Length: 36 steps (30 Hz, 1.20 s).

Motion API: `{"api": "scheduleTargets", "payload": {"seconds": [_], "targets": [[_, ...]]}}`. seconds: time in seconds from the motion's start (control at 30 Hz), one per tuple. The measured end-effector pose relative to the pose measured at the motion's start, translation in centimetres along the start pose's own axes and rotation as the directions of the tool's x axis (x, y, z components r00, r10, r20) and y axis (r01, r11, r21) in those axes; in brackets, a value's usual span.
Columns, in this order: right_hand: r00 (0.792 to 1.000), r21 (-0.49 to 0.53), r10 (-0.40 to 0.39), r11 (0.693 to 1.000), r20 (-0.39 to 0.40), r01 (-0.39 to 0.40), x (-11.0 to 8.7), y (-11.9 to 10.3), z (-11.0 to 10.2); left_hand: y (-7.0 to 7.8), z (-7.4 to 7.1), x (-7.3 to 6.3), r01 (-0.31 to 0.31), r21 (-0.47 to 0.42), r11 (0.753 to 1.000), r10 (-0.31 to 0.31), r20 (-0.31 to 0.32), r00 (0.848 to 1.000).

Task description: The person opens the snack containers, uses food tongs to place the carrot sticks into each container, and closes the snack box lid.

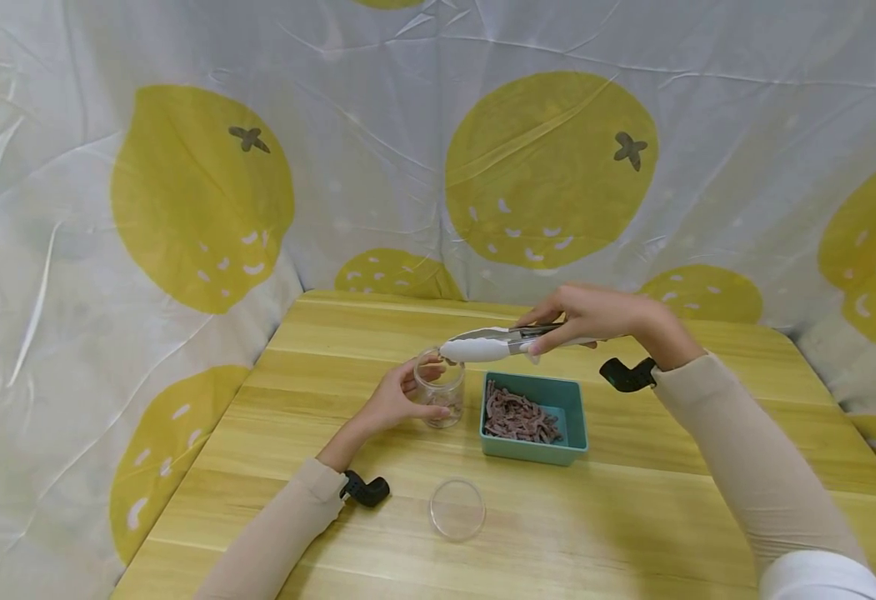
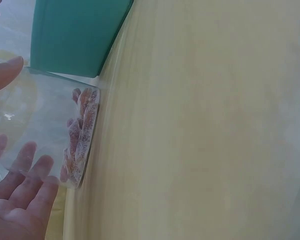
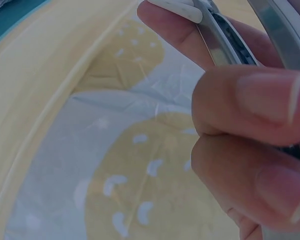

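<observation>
My left hand [image 1: 383, 406] grips a clear jar [image 1: 445, 387], which stands on the table, with thumb and fingers on opposite sides of its wall. In the left wrist view, a few reddish-brown, sugar-dusted strips [image 2: 80, 132] lie at the jar's bottom. My right hand [image 1: 595, 315] holds metal tongs [image 1: 478, 347] with white tips; the tips are at the jar's mouth, with a small dark bit showing beneath them. Right of the jar is a teal box [image 1: 531, 452] holding a heap of brown strips [image 1: 516, 415], mostly toward its left side.
A round clear lid [image 1: 458, 510] lies on the wooden table [image 1: 377, 542], nearer to me than the jar and box. Behind the table hangs a pale curtain [image 1: 377, 167] printed with yellow lemons. Each wrist wears a black camera mount [image 1: 366, 490].
</observation>
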State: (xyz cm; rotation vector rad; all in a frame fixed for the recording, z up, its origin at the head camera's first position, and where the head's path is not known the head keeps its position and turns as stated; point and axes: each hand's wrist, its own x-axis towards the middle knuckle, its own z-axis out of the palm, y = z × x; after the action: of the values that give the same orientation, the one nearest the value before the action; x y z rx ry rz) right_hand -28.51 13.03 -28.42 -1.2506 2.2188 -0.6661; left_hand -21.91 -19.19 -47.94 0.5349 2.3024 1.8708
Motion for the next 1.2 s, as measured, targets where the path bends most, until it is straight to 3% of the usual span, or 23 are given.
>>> {"api": "scheduleTargets", "payload": {"seconds": [0.23, 0.43, 0.7, 1.07, 1.2], "targets": [[1.0, -0.009, 0.016, 1.0, 0.023, -0.016, 1.1, 0.4, 0.2, 2.6, 0.2, -0.8, 0.012, -0.008, 1.0, -0.012, 0.004, 1.0], [0.999, 0.008, 0.012, 1.0, 0.033, -0.013, 2.0, 0.5, 0.5, 2.9, 0.2, -0.9, 0.036, 0.027, 0.999, -0.036, -0.011, 0.999], [0.998, 0.034, 0.019, 0.999, 0.054, -0.021, 2.6, 0.1, 0.7, -0.2, -0.1, 0.1, 0.062, 0.06, 0.996, -0.061, -0.026, 0.998], [0.997, 0.008, 0.011, 1.0, 0.073, -0.011, 3.3, -0.1, 1.3, -0.1, -0.1, -0.2, 0.048, 0.041, 0.998, -0.047, -0.028, 0.998], [0.998, -0.062, 0.012, 0.998, 0.066, -0.008, 3.5, -0.6, 1.5, -0.2, -0.1, -0.1, 0.041, 0.05, 0.998, -0.039, -0.025, 0.999]]}}
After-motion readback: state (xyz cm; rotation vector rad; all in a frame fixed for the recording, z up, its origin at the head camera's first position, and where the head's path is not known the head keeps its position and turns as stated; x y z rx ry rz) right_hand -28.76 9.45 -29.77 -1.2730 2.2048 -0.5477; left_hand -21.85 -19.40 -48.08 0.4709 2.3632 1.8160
